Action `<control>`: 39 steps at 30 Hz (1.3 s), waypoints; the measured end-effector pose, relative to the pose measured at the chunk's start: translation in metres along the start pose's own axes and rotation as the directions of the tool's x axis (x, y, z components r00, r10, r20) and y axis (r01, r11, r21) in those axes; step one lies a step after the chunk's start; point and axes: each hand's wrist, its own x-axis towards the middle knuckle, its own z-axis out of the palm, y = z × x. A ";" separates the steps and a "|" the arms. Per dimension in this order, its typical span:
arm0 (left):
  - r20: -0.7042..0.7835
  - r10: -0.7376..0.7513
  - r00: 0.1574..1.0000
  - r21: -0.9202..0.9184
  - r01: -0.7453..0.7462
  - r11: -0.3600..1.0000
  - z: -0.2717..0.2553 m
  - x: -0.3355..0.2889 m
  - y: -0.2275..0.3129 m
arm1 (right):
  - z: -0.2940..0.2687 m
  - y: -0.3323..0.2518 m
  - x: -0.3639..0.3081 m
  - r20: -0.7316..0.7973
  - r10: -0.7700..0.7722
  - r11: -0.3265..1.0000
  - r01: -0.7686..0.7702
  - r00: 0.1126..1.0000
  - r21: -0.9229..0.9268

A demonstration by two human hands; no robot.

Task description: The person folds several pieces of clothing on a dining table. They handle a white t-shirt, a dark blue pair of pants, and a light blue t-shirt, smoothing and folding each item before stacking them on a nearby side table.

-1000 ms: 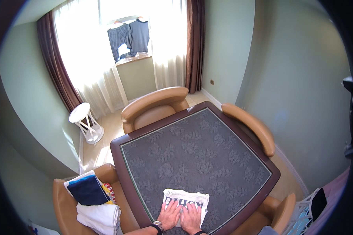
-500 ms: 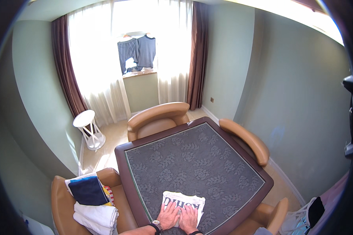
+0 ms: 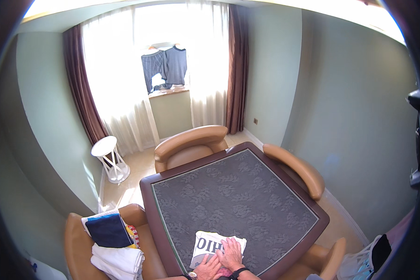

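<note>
White lettered garment (image 3: pixel 208 247), bottom centre — folding judged nearly finished. Right hand (image 3: pixel 230 253) laid flat on it, nothing gripped; left hand (image 3: pixel 207 269) half-open, grip undetermined. Folded clothes (image 3: pixel 109 232) already piled on tan armchair (image 3: pixel 151 249), lower left.

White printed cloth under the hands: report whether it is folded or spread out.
Folded: the white printed cloth forms a compact, roughly four-sided bundle on the table, with the left hand and right hand on top.

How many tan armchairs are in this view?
4: one tan, leather-like armchair beyond the square, brown-rimmed grey table, one right, one lower left, one lower right, partly hidden. Others may lie out of view.
</note>
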 end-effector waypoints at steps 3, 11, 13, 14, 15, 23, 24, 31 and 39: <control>0.030 0.038 0.999 -0.046 -0.037 0.998 0.002 -0.006 0.001 | 0.000 -0.001 0.000 0.012 0.022 1.000 -0.022 1.000 0.011; 0.038 -0.001 0.999 -0.073 0.004 0.997 0.003 -0.010 0.013 | -0.003 -0.007 0.005 0.028 0.076 0.997 -0.076 0.997 0.015; 0.043 -0.014 0.999 -0.091 0.017 0.996 0.003 -0.010 0.014 | -0.003 -0.007 0.005 0.037 0.085 0.996 -0.085 0.996 -0.001; 0.039 -0.011 0.999 -0.100 0.015 0.995 0.003 -0.011 0.014 | -0.003 -0.007 0.005 0.041 0.088 0.996 -0.088 0.995 -0.009; 0.033 -0.010 0.999 -0.106 0.013 0.994 0.003 -0.012 0.015 | -0.003 -0.007 0.004 0.045 0.089 0.996 -0.088 0.995 -0.015; 0.086 0.031 0.996 -0.166 -0.016 0.986 0.000 -0.034 0.018 | 0.002 -0.004 0.004 0.033 0.055 0.997 -0.053 0.998 -0.060; 0.080 0.041 0.996 -0.163 -0.027 0.986 0.001 -0.037 0.019 | 0.002 -0.004 0.003 0.016 0.043 0.997 -0.041 0.999 -0.066; 0.058 0.171 0.984 -0.157 -0.160 0.975 -0.014 -0.054 0.011 | 0.008 0.003 0.000 0.020 -0.014 0.994 0.017 1.000 -0.108; -0.299 -0.109 0.948 -0.215 0.044 0.976 -0.042 -0.024 -0.020 | 0.009 -0.014 -0.008 -0.041 -0.078 0.977 0.068 0.996 -0.203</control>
